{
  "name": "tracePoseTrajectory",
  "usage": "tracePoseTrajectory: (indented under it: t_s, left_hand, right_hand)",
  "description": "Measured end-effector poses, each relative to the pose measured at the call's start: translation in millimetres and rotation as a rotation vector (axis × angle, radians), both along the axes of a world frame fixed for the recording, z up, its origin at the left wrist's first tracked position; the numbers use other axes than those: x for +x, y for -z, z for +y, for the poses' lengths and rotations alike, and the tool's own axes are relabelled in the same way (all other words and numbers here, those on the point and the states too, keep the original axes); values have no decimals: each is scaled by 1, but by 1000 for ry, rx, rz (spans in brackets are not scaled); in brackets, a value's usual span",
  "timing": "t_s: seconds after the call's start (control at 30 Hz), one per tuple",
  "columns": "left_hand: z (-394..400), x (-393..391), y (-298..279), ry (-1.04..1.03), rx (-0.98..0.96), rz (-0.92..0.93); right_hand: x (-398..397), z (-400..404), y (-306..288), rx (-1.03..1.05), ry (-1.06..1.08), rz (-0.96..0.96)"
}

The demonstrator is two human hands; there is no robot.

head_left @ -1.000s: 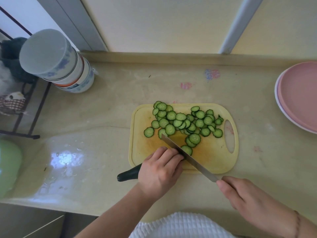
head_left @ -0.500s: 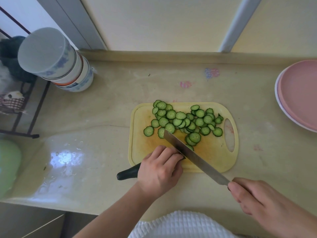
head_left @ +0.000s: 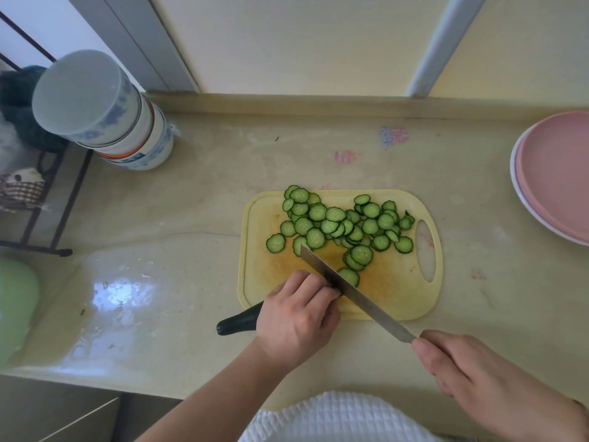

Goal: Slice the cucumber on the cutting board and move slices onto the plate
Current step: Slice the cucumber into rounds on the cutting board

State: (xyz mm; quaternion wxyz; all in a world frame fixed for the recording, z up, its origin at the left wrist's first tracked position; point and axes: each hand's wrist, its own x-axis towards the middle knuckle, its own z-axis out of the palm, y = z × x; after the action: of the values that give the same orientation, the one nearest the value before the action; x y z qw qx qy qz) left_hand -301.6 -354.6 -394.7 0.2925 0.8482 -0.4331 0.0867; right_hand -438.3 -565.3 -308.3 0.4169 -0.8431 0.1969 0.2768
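Note:
A yellow cutting board (head_left: 395, 291) lies on the counter with several cucumber slices (head_left: 334, 224) spread over its far half. My left hand (head_left: 296, 317) presses down on the uncut cucumber (head_left: 239, 322), whose dark end sticks out past the board's near left corner. My right hand (head_left: 471, 374) grips the handle of a knife (head_left: 353, 291). Its blade lies diagonally across the board, right against my left fingertips, with a fresh slice (head_left: 349, 275) on its far side. The pink plate (head_left: 561, 173) sits at the right edge, apart from the board.
A tilted stack of bowls (head_left: 105, 113) stands at the back left of the counter. A green object (head_left: 14, 307) sits at the left edge, above a black wire rack (head_left: 47, 199). The wall runs along the back of the counter (head_left: 191, 218).
The knife rose and drew back to the right, then came down again against my left fingertips. My left hand and the cucumber stayed put.

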Motion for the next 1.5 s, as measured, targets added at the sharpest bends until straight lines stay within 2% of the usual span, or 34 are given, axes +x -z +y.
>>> tracePoseTrajectory:
  t_s: [0.2, 0.7, 0.93, 1.3, 1.5]
  left_hand:
    - [0, 0, -1, -6, -1, -5]
    - [-1, 1, -2, -17, -22, 5]
    - [-1, 1, -2, -18, -18, 7]
    - [-1, 0, -2, -18, -4, 6]
    - [-1, 0, -2, -24, 4, 3]
  right_hand:
    - [0, 6, 17, -24, 2, -34]
    - [13, -13, 5, -46, -10, -42]
    - [9, -14, -15, 129, 45, 30]
    - [6, -10, -16, 13, -37, 31]
    - [8, -3, -2, 31, -25, 11]
